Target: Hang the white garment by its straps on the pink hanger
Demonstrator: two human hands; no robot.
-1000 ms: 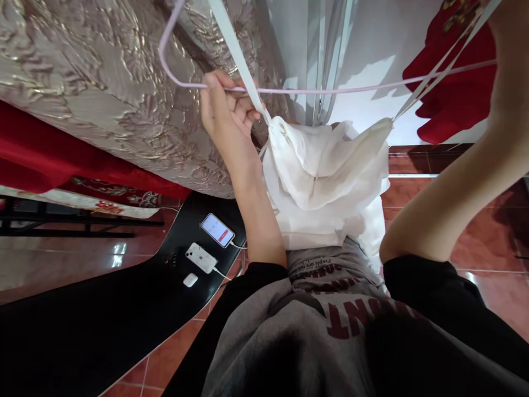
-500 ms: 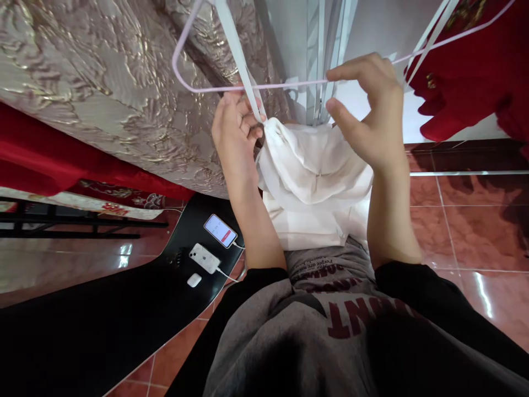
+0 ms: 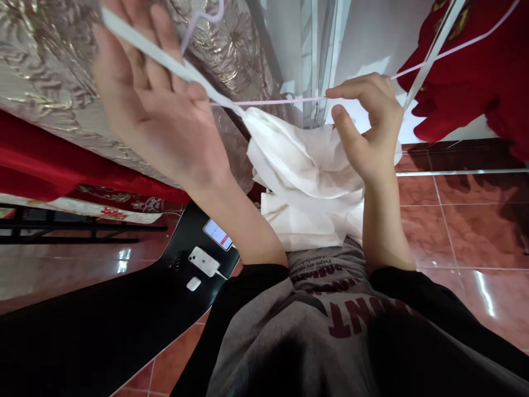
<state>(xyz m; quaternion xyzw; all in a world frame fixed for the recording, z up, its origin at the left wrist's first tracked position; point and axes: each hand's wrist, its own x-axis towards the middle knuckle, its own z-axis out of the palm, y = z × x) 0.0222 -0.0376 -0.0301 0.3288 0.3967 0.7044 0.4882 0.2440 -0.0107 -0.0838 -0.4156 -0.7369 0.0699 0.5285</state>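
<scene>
My left hand (image 3: 161, 105) is raised at the upper left, palm up and fingers stretched out. A white strap (image 3: 165, 55) runs taut across those fingers down to a white cloth garment (image 3: 301, 160) hanging in front of me. My right hand (image 3: 367, 121) is at a thin lilac clothes hanger (image 3: 273, 102); its index finger lies along the bar, the thumb is apart, and the other fingers are partly hidden. A second white strap (image 3: 430, 60) crosses the hanger right of this hand. The hanger's left end is partly behind my left hand.
Shiny embossed fabric (image 3: 41, 60) hangs at the left, with red cloth (image 3: 33, 157) beneath it. Two phones, one a white phone (image 3: 203, 262), and a small white case (image 3: 193, 283) lie on a black bench (image 3: 103, 314). More red fabric (image 3: 491, 71) hangs at the right.
My left hand has moved up and to the left from the hanger bar and turned palm up, drawing the strap leftward. The garment's upper left corner has shifted left. My right hand sits slightly lower.
</scene>
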